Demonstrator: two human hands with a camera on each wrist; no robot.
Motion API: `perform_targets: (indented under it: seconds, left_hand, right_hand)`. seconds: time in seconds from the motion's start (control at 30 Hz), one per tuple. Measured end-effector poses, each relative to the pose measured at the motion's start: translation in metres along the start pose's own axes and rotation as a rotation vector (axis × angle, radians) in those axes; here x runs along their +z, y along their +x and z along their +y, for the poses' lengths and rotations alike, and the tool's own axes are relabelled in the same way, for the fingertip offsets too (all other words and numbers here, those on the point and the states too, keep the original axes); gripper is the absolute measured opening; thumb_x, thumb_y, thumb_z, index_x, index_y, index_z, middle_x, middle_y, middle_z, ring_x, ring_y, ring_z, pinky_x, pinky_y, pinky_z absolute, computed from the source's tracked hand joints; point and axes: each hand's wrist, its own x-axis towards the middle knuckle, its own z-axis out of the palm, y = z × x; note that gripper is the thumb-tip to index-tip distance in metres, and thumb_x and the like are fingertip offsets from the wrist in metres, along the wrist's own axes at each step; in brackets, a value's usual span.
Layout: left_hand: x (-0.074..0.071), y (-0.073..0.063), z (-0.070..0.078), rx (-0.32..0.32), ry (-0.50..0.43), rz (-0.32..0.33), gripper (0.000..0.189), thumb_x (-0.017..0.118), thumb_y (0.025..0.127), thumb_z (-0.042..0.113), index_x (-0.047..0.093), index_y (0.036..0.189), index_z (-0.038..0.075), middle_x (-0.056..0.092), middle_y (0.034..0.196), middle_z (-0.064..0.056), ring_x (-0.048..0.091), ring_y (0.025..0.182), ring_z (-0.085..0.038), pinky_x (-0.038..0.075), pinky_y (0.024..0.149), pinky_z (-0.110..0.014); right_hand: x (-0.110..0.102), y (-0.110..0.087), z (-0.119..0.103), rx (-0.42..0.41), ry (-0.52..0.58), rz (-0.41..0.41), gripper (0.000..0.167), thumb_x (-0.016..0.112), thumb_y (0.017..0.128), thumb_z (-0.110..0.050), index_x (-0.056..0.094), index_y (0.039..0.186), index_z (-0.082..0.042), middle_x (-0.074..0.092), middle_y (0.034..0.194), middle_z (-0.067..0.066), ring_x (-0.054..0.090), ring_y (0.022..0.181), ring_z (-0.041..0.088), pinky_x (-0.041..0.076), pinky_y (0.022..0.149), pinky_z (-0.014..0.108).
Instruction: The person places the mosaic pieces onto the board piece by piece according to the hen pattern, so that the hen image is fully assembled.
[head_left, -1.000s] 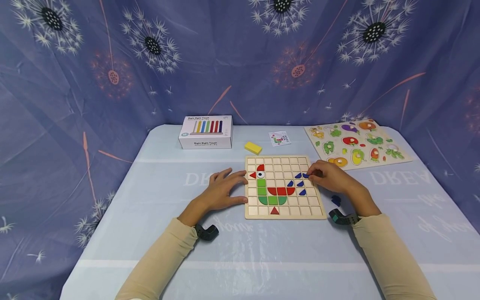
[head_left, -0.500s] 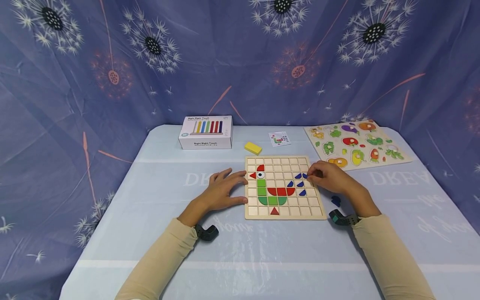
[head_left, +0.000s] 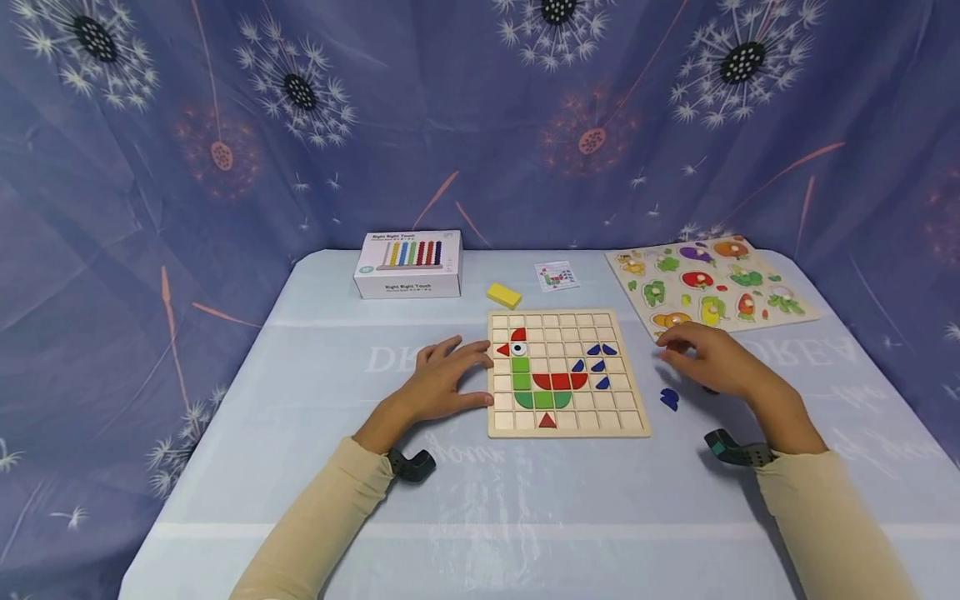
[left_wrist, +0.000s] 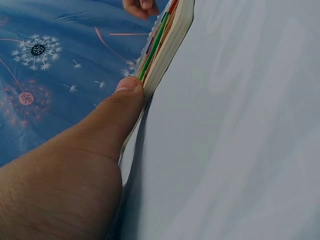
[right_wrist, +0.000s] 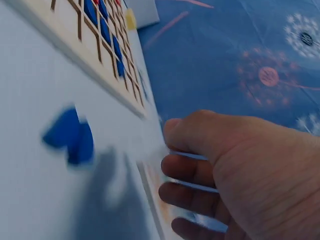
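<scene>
A wooden grid board (head_left: 570, 433) lies on the table with coloured pieces forming a bird: green body squares (head_left: 521, 365), a red row, and several blue pieces (head_left: 597, 366) at the right. My left hand (head_left: 442, 387) rests against the board's left edge, fingers spread; in the left wrist view its thumb (left_wrist: 129, 86) touches the rim. Off the board's right side, my right hand (head_left: 708, 358) hovers with loosely bent fingers and nothing visible in them. Loose blue pieces (head_left: 669, 399) lie together on the table below it, also blurred blue shapes (right_wrist: 70, 135) in the right wrist view.
A white box (head_left: 409, 265) stands at the back left. Behind the grid board lie a yellow block (head_left: 503, 295) and a small picture card (head_left: 557, 276). A vegetable peg puzzle (head_left: 720, 283) lies at the back right, close behind my right hand. A patterned curtain hangs behind.
My right hand has left the blue piece at the board's upper right and moved right, above the table. That blue piece stays on the board. My left hand has held its place.
</scene>
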Motion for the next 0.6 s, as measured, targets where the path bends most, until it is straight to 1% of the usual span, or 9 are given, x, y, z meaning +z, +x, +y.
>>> perform_targets:
  seconds: [0.07,0.1,0.2,0.27,0.33,0.43,0.53,0.6]
  left_hand:
    - [0.0,0.0,0.0,0.001,0.003,0.003,0.058,0.066,0.09,0.064,0.056,0.137,0.032,0.034,0.162,0.009,0.017,0.15,-0.036,0.013,0.11,-0.058]
    - [0.0,0.001,-0.001,0.001,0.003,0.004,0.058,0.066,0.09,0.064,0.056,0.137,0.032,0.034,0.162,0.009,0.017,0.15,-0.035,0.013,0.11,-0.058]
    - [0.0,0.001,-0.001,0.001,-0.003,0.003,0.058,0.066,0.09,0.064,0.056,0.137,0.032,0.033,0.162,0.009,0.017,0.15,-0.035,0.013,0.11,-0.058]
    - [0.0,0.001,-0.002,-0.004,-0.002,-0.001,0.057,0.065,0.09,0.064,0.056,0.137,0.033,0.033,0.162,0.01,0.017,0.15,-0.035,0.013,0.111,-0.058]
    - [0.0,0.0,-0.002,-0.007,-0.001,-0.002,0.057,0.066,0.09,0.064,0.056,0.136,0.033,0.033,0.162,0.01,0.016,0.15,-0.034,0.013,0.111,-0.058]
    - [0.001,0.0,-0.002,-0.006,-0.001,0.001,0.056,0.066,0.089,0.064,0.056,0.135,0.033,0.033,0.162,0.009,0.017,0.15,-0.035,0.013,0.111,-0.057]
    - [0.001,0.0,-0.002,0.003,-0.003,0.005,0.056,0.066,0.089,0.064,0.057,0.135,0.033,0.034,0.161,0.009,0.017,0.15,-0.036,0.013,0.111,-0.058]
    - [0.002,0.0,-0.003,0.007,-0.002,0.006,0.056,0.066,0.089,0.064,0.056,0.135,0.033,0.034,0.162,0.009,0.018,0.15,-0.036,0.013,0.11,-0.058]
  right_hand:
    - [-0.007,-0.012,0.006,0.026,-0.03,0.007,0.02,0.074,0.093,-0.008,0.07,0.111,-0.001,0.067,0.099,0.006,0.061,0.091,0.026,0.051,0.082,0.052]
    - [-0.01,-0.017,0.01,0.057,-0.042,-0.002,0.02,0.075,0.092,-0.009,0.07,0.11,-0.001,0.066,0.097,0.006,0.06,0.09,0.026,0.051,0.08,0.049]
    - [-0.017,-0.033,0.02,0.158,-0.067,-0.065,0.021,0.078,0.09,-0.014,0.07,0.105,-0.003,0.065,0.093,0.002,0.057,0.086,0.022,0.052,0.076,0.039]
    - [-0.02,-0.041,0.027,0.199,-0.058,-0.11,0.021,0.08,0.088,-0.017,0.069,0.101,-0.005,0.063,0.089,0.0,0.055,0.082,0.02,0.05,0.072,0.033]
    - [-0.02,-0.045,0.032,0.212,-0.044,-0.136,0.021,0.082,0.087,-0.018,0.068,0.098,-0.007,0.061,0.086,-0.002,0.053,0.079,0.018,0.048,0.068,0.029]
    - [-0.017,-0.047,0.035,0.204,-0.027,-0.149,0.019,0.082,0.087,-0.016,0.067,0.096,-0.008,0.06,0.084,-0.002,0.051,0.077,0.018,0.046,0.066,0.028]
    - [-0.013,-0.047,0.036,0.212,-0.036,-0.144,0.014,0.08,0.088,-0.014,0.067,0.092,-0.009,0.059,0.082,-0.003,0.052,0.077,0.018,0.046,0.066,0.029]
    - [-0.011,-0.047,0.037,0.224,-0.05,-0.127,0.012,0.078,0.09,-0.016,0.066,0.088,-0.011,0.058,0.079,-0.004,0.051,0.075,0.018,0.045,0.064,0.029]
